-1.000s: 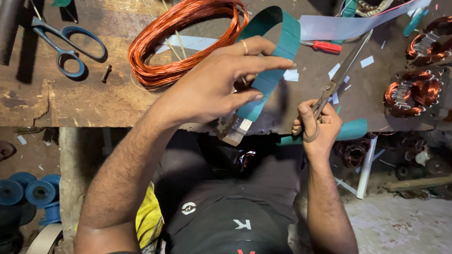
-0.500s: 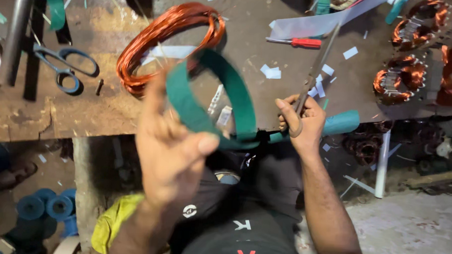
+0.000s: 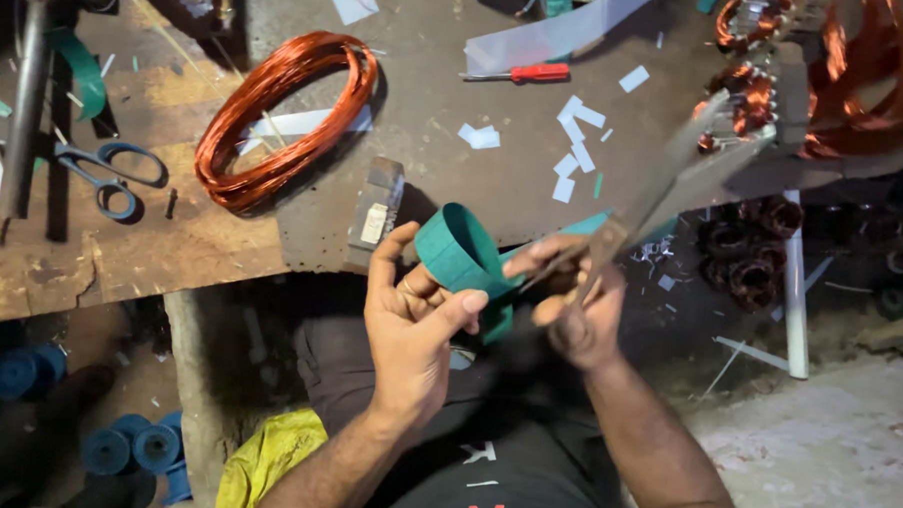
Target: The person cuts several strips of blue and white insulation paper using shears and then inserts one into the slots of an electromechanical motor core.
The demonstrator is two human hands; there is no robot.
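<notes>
My left hand [image 3: 414, 318] pinches a teal strip [image 3: 458, 248] curled into a small loop, held just below the workbench edge. My right hand [image 3: 575, 298] grips a pair of large metal scissors [image 3: 674, 182] whose blades point up and to the right, and its fingers also touch the strip's free end. Both hands sit close together over my lap.
On the wooden workbench [image 3: 172, 244] lie a copper wire coil [image 3: 281, 118], blue-handled scissors [image 3: 109, 172], a red-handled screwdriver [image 3: 523, 73], white paper scraps [image 3: 576, 138] and a small metal block [image 3: 373, 211]. Wound copper stators [image 3: 828, 67] sit at the right. Blue spools [image 3: 130, 448] lie on the floor.
My left hand has drawn down and toward my right hand, and the wide teal loop has tightened into a small curl. The scissors have swung farther right.
</notes>
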